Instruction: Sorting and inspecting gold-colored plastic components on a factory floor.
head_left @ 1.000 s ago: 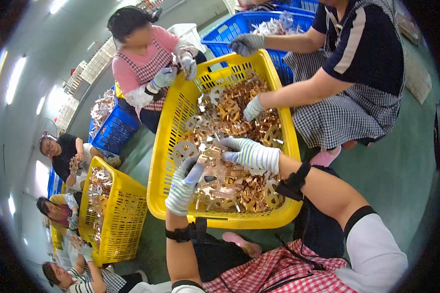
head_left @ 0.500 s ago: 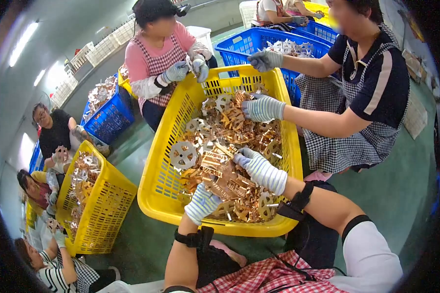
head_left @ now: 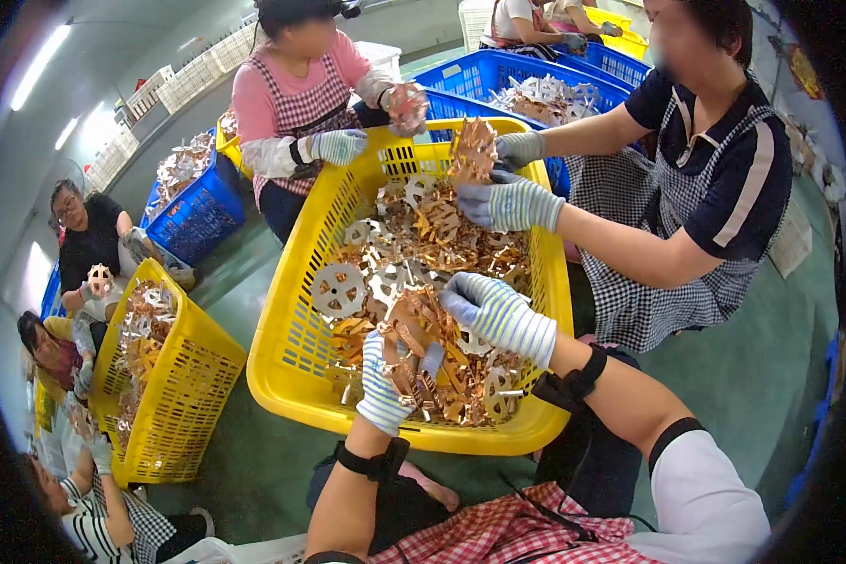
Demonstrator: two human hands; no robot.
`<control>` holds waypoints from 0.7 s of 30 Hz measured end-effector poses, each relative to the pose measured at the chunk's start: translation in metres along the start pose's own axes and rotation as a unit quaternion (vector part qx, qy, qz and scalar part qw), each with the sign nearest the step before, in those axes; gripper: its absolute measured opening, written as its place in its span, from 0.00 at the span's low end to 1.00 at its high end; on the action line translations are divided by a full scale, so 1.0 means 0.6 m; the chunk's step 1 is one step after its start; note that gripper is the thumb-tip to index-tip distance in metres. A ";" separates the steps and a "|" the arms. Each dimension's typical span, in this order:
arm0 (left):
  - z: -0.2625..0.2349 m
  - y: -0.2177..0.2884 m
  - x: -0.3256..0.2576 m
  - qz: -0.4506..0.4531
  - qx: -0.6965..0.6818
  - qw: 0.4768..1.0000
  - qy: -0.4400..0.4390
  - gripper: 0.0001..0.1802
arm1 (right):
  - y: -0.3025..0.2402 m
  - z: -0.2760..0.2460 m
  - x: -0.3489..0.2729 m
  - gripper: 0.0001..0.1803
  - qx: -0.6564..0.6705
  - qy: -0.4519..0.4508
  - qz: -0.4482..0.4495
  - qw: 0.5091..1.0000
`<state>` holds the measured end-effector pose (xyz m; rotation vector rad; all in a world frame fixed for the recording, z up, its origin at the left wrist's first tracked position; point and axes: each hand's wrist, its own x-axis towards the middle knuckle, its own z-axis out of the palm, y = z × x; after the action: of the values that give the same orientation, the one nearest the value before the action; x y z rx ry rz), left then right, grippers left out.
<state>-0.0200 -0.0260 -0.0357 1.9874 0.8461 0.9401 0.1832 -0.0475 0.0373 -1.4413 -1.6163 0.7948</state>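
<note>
Above the heap in a yellow plastic basket point(head_left: 274, 385), my left hand point(head_left: 383, 390), in a striped glove, grips a clump of copper-coloured stamped metal pieces point(head_left: 409, 329). Its thumb shows over the front of the clump. My right hand point(head_left: 503, 318), gloved alike, is at the clump's right side with fingers curled and fingertips together; what they pinch, if anything, is hidden. Beneath both hands lie many loose copper-coloured scraps and silvery parts. A round silver plate with cut-outs point(head_left: 338, 289) lies to the left of my hands.
Across the basket at right, a co-worker's gloved hands point(head_left: 512, 200) hold a copper-coloured piece point(head_left: 473, 150). Another person at the far left side holds a similar piece point(head_left: 407, 108). Blue baskets point(head_left: 197, 221) and a second yellow basket point(head_left: 193, 395) hold more parts, with people seated beside them.
The clump has been turned more upright, and my left thumb now shows across it. My right hand has shifted slightly left. Both facing co-workers have lifted copper-coloured pieces.
</note>
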 end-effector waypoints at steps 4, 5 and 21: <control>-0.003 0.068 0.030 -0.159 -0.476 0.862 0.069 0.17 | 0.029 0.004 -0.001 0.14 0.079 -0.105 0.080 0.988; -0.028 0.076 0.037 -0.071 -0.172 0.982 -0.034 0.17 | 0.029 0.003 -0.003 0.13 0.118 -0.107 0.072 0.985; -0.046 0.080 0.036 -0.111 -0.142 0.983 -0.046 0.11 | 0.037 0.015 0.004 0.10 0.046 -0.036 -0.025 0.998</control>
<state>-0.0208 -0.0225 0.0236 1.6427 0.8126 0.7854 0.1858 -0.0413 0.0142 -1.3148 -1.6413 0.8895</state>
